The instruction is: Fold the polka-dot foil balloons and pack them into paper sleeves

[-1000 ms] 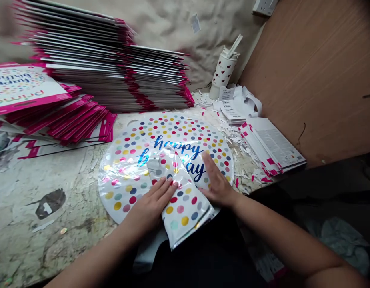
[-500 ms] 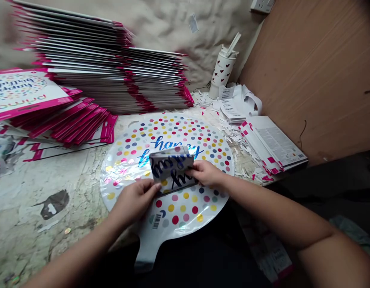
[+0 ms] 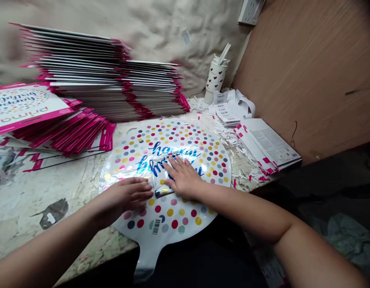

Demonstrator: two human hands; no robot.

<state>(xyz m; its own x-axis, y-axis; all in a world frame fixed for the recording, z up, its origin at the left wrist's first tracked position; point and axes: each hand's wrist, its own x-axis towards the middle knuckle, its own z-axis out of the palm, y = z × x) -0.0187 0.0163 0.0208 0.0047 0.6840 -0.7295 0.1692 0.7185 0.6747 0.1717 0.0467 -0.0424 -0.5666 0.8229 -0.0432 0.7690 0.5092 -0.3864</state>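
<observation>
A flat round foil balloon [image 3: 173, 224] with coloured dots and blue lettering lies on the table, its tail hanging over the front edge. On its middle rests a folded foil balloon [image 3: 159, 186] with dark blue lettering. My right hand [image 3: 185, 178] lies flat on this folded piece, fingers spread, partly covering it. Just left of the folded piece, my left hand [image 3: 127, 198] is over the round balloon, fingers stretched and slightly curved, holding nothing. Whether its fingertips touch the fold I cannot tell.
Tall stacks of pink-edged card packets [image 3: 113, 88] stand against the wall. More packets [image 3: 29, 106] fan out at left. A heart-patterned tumbler [image 3: 216, 78], barcode label strips [image 3: 228, 112], paper scraps and a pile of printed cards [image 3: 271, 142] are at right, beside a brown board [image 3: 317, 72].
The folded balloon was held up between both hands; now it lies on the round balloon. My right hand has flattened onto it, and my left hand has let go and shifted left.
</observation>
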